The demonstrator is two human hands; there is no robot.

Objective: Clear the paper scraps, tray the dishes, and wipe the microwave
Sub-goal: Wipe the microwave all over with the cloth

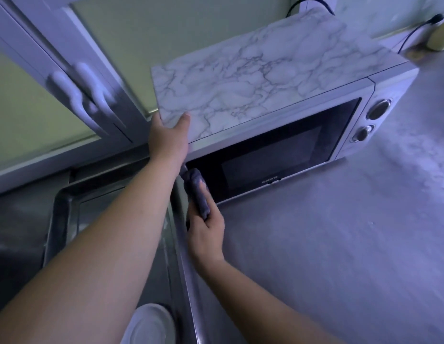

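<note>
At microwave [389, 90] front: left hand [168, 140] grips marbled top [253, 78] corner; right hand [206, 232] clutches cloth [197, 189] against door [273, 155].

Worktop [340, 244]: pale, mottled surface, extending from the right hand [206, 234] out to the right and back to the wall. A microwave [265, 155] stands directly on it, just beyond the right hand and to the right of the left hand [168, 140], with its base flat on the surface. Far beyond and to the right of both hands, at the back corner, a yellowish object [439, 33] rests on the worktop; it is blurred and cannot be identified. Left of the right hand, a steel sink [67, 219] adjoins the worktop edge.
</note>
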